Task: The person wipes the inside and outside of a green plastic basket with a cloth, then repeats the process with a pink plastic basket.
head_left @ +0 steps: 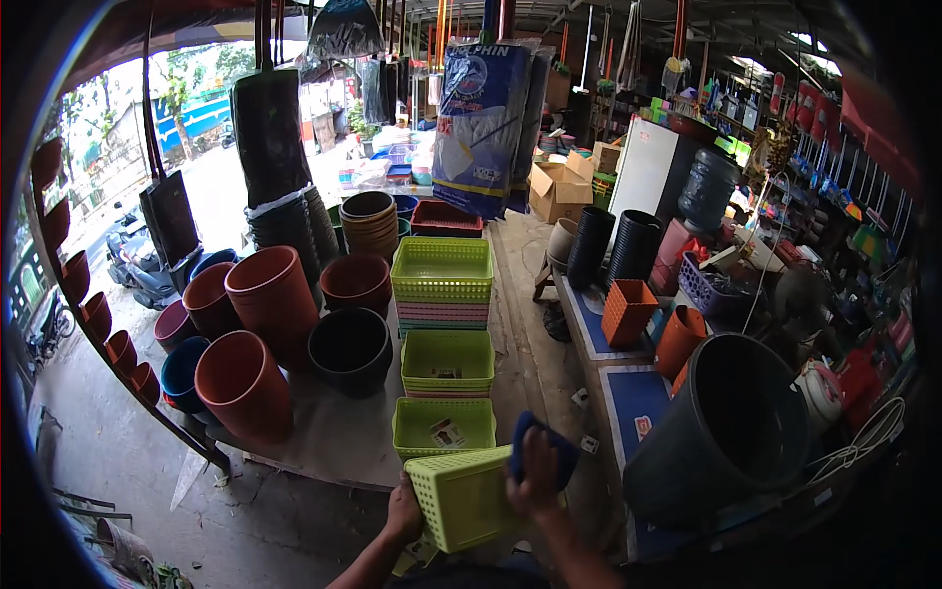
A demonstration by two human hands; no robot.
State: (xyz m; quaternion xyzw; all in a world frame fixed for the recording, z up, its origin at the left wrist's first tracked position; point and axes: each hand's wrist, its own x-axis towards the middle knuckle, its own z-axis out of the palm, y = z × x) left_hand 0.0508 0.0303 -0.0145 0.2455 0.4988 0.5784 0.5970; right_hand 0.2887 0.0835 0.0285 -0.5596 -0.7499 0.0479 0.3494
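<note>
My left hand [403, 510] grips the perforated left rim of a yellow-green plastic basket [466, 499], which is tilted on its side in front of me. My right hand [535, 478] is closed on a dark blue cloth [563, 459] at the basket's right end; its fingers are slightly blurred. Just beyond stands another green basket [412, 424] with a label inside. Behind it are a short stack of green baskets [417, 358] and a taller stack [442, 260] with pink and teal ones below.
Brown and black plastic pots [245, 383] crowd the table to the left. A large dark bin [677, 461] stands close on my right, near orange pots [631, 312]. Packaged bags [476, 128] hang overhead. A cardboard box [559, 191] sits farther back.
</note>
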